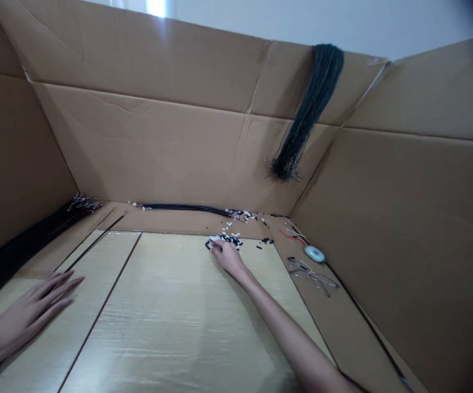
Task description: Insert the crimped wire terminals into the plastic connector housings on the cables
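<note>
My right hand (228,256) is stretched far forward to a small pile of black and white connector pieces (225,240) on the light wooden tabletop (171,316). Its fingertips are pinched together at the pile's edge; what they grip is too small to make out. My left hand (35,308) lies flat on the table at the left with its fingers stretched out, holding nothing. A thin black wire (97,240) lies just beyond its fingertips.
Tall cardboard walls (158,142) surround the table on three sides. A bundle of black wires (305,114) hangs over the back wall. More black wires (179,207) lie along the back edge and the left side (23,240). Eyeglasses (312,275) and a small pale oval object (314,254) lie at the right.
</note>
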`<move>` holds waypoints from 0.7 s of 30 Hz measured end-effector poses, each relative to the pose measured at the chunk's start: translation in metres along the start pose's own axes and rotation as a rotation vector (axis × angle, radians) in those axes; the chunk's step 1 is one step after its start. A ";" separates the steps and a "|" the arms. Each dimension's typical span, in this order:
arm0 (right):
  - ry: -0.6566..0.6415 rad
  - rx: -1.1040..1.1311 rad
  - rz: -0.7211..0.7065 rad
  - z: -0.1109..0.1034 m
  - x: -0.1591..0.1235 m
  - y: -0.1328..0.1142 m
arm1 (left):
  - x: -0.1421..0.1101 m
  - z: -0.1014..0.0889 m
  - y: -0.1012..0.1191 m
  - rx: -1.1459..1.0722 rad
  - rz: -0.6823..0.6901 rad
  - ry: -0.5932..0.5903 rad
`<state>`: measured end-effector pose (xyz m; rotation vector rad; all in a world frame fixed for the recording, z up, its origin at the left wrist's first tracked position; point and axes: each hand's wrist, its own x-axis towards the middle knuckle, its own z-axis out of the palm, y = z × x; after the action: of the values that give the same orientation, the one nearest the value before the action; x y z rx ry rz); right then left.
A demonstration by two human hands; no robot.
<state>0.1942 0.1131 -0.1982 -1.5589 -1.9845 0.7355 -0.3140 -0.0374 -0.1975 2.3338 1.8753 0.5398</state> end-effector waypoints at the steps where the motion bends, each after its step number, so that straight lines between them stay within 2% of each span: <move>1: -0.002 -0.036 0.000 0.001 0.002 0.000 | 0.002 -0.001 -0.005 -0.014 -0.007 -0.004; 4: -0.006 -0.123 0.002 0.004 0.007 0.001 | 0.011 -0.007 -0.008 0.001 -0.019 -0.022; 8: -0.006 -0.197 -0.006 0.007 0.010 -0.001 | 0.032 -0.011 0.023 0.010 0.038 0.050; 10: 0.003 -0.217 -0.009 0.009 0.008 -0.002 | 0.045 -0.011 0.049 -0.044 0.079 0.065; 14: 0.038 -0.227 -0.013 0.011 0.003 -0.005 | 0.078 -0.011 0.114 -0.158 0.169 -0.050; 16: 0.054 -0.222 -0.020 0.007 0.002 -0.006 | 0.097 -0.008 0.148 -0.262 0.169 -0.145; 18: 0.059 -0.217 -0.025 0.001 0.003 -0.005 | 0.116 0.000 0.180 -0.296 0.213 -0.174; 21: 0.038 -0.210 -0.028 -0.009 0.006 -0.003 | 0.144 0.023 0.219 -0.335 0.267 -0.183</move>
<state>0.1971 0.1197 -0.1889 -1.6466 -2.1069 0.4956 -0.0782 0.0523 -0.1242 2.3231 1.2912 0.5897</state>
